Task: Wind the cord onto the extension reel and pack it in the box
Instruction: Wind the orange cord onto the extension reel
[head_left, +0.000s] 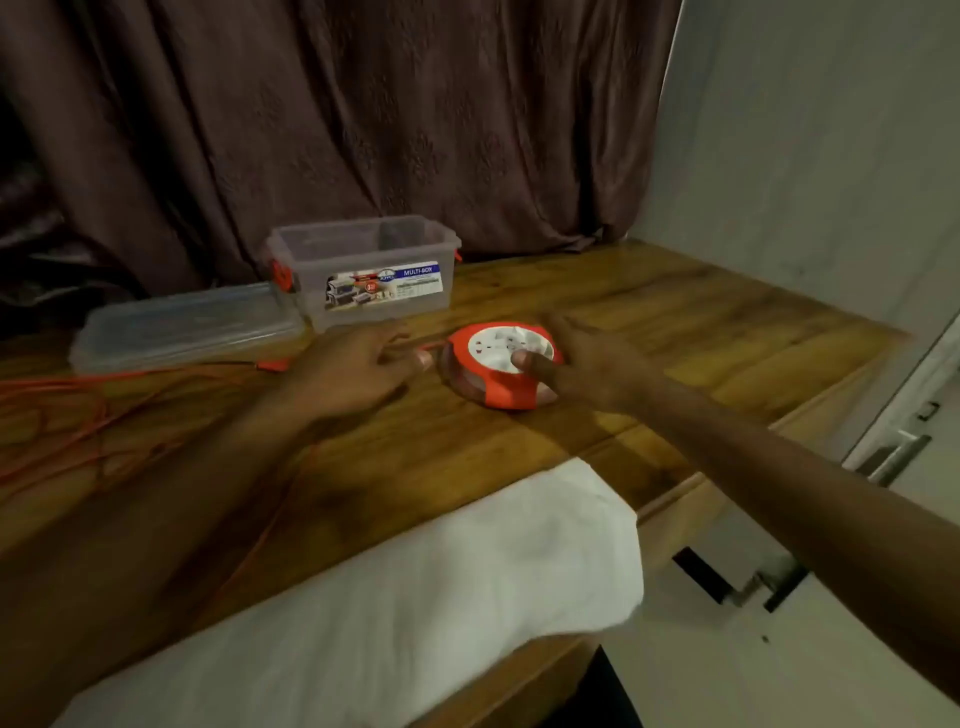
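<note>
The right hand (582, 358) presses the reel (501, 364) with its thumb to steady it; beside it, the left hand (353, 369), relaxed, guides the cord (78, 395).

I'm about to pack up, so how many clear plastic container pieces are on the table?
2: the open box at the back by the curtain, and its lid lying flat just left of it. None seem hidden.

One reel (501, 365); one cord (78, 410); one clear box (363, 270); one lid (187, 325); two hands (358, 366) (587, 364)
</note>
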